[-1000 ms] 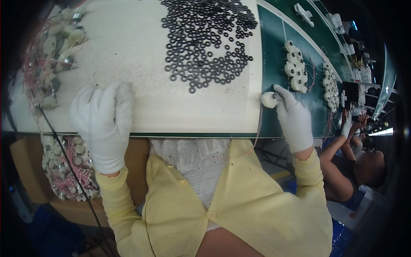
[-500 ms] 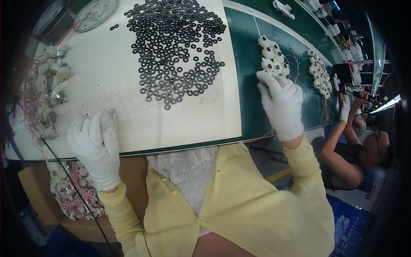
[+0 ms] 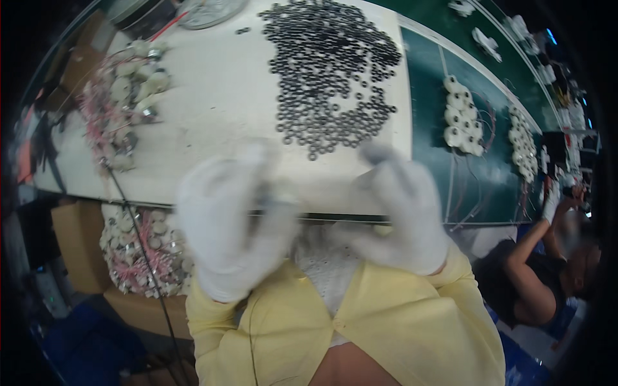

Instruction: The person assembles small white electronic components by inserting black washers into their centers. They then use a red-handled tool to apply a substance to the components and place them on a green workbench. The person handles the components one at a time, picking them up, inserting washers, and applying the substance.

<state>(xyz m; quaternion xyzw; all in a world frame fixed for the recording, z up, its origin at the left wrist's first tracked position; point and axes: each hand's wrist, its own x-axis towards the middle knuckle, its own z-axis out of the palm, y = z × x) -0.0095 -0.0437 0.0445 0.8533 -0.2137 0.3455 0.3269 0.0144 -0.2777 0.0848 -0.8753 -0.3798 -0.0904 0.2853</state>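
Observation:
My left hand (image 3: 232, 215), in a white glove, hovers over the table's front edge, blurred by motion. Its thumb stands apart from its curved fingers, and I make out nothing held. To its right is my right hand (image 3: 405, 215), also gloved and smeared, thumb and fingers spread wide, the fingertips greyish. Beyond both hands a large spread of small black rings (image 3: 328, 77) covers part of the white work surface (image 3: 212, 116). On the green mat to the right sits a cluster of round cream-coloured parts (image 3: 462, 116) with dark centres and thin wires.
Wired cream and metal parts (image 3: 132, 96) lie at the left. Below the edge, a cardboard box (image 3: 80, 244) holds more, with a black cable (image 3: 145, 251) across it. A round clear dish (image 3: 209, 13) stands far left. Another cluster (image 3: 523, 145) and a co-worker (image 3: 537, 276) are at right.
Both hands have come toward each other in front of me; the right one has left the cream-coloured cluster. The view has shifted left, so the table things appear farther right.

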